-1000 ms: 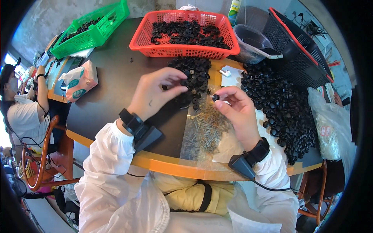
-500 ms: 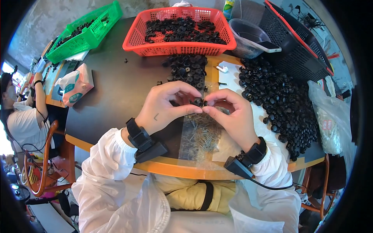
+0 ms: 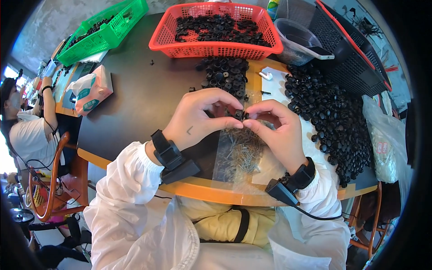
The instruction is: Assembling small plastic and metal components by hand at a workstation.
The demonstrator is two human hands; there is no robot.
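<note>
My left hand [image 3: 198,114] and my right hand [image 3: 280,130] meet over the table, fingertips almost touching. Pinched between thumb and fingers of the left is a small black plastic part [image 3: 240,114]. The right thumb and finger close on a small black piece against it, too small to name exactly. Beneath my hands, thin metal pins [image 3: 243,150] lie in a heap on clear plastic. Just beyond them sits a cluster of black round knob-like parts [image 3: 225,76]. To the right, a large pile of black round caps [image 3: 333,121] spreads over white paper.
At the back stands a red basket [image 3: 216,51] of black parts. A clear tub [image 3: 292,42] with a phone [image 3: 321,53] on it and a black crate [image 3: 351,54] are right of it. Left are a tissue pack [image 3: 93,90], a green basket [image 3: 90,47] and another person [image 3: 33,130].
The whole view has shifted slightly, so the table and baskets appear a little higher and farther right. My hands keep the same pinching pose around the small black parts.
</note>
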